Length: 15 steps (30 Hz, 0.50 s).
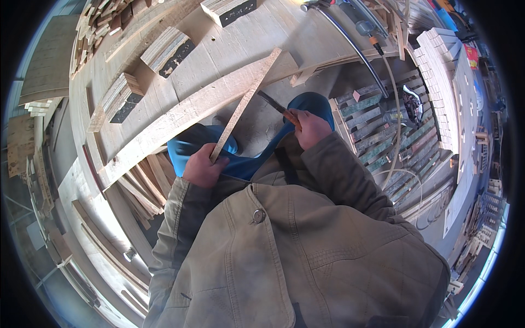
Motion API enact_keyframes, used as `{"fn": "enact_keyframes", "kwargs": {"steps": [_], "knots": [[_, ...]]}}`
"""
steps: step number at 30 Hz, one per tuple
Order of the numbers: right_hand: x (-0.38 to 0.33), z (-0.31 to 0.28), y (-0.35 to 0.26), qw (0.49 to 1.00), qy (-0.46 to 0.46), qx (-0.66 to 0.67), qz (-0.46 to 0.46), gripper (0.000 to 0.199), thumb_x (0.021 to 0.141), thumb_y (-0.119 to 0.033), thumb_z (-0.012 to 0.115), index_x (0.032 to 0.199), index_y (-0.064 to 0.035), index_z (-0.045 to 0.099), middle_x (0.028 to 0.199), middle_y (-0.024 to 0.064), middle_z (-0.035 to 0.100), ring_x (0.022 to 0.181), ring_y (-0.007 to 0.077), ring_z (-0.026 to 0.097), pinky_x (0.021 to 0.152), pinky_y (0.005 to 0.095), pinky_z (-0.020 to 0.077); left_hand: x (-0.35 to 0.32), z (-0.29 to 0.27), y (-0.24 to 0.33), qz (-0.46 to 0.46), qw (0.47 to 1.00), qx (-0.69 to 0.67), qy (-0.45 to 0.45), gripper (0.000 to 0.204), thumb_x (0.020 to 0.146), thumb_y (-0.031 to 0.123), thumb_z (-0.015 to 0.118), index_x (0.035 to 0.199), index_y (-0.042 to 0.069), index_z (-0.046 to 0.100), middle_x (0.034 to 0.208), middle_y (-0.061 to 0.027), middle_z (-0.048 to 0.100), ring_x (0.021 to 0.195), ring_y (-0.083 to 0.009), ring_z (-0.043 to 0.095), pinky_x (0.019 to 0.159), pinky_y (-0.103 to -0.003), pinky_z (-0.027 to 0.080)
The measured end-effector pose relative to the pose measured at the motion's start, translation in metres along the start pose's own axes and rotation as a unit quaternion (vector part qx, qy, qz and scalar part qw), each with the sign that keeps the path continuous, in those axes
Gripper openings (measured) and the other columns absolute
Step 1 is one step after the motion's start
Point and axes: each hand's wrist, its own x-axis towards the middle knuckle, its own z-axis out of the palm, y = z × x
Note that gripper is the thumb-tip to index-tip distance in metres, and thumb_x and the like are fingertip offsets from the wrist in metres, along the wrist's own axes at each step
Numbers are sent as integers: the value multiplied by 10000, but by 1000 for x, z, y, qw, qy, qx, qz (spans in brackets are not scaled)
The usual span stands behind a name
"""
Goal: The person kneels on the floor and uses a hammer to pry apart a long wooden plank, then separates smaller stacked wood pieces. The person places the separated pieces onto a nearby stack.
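Observation:
My left hand (203, 168) is closed round the near end of a narrow wooden strip (245, 103). The strip slants up and away to the right, its far end reaching over the edge of the wooden workbench (219, 94). My right hand (314, 130) grips a hand tool (289, 116) by its orange-brown handle. A dark, narrow shaft points from that handle toward the strip; which kind of tool it is I cannot tell. In the picture, the tool's tip lies close to the strip, but whether they touch is unclear.
Several layered wood blocks (168, 50) with dark faces stand on the bench. Loose strips (139, 186) lie below it at left. To the right are a slatted pallet (377, 131), a hanging hose (397, 109), a curved metal tube (355, 49) and stacked pale boards (440, 82).

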Motion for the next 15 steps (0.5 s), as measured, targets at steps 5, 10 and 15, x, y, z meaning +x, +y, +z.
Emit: {"fn": "enact_keyframes", "kwargs": {"steps": [5,10,15], "knots": [[-3,-5,-1,998,-5,55,-35,379,884,-105,683,1262,-80,688,1156,166,728,1026,398,693,884,457,567,2,2,0,-4,1000,-6,-3,408,869,250,820,1174,30,664,918,-192,733,883,-383,724,783,-450,558],[-14,8,-15,996,-63,52,-23,420,876,-32,629,1287,-101,686,1156,194,723,1057,416,685,896,450,557,1,3,-1,3,1000,1,2,421,864,250,825,1186,30,665,923,-195,733,894,-374,727,786,-446,557],[-4,3,-1,995,32,91,24,428,882,-18,624,1301,-82,681,1132,204,725,1050,406,690,904,433,551,-2,1,-1,1,1000,1,1,428,864,254,826,1194,32,667,927,-194,732,889,-378,723,785,-445,555]]}}
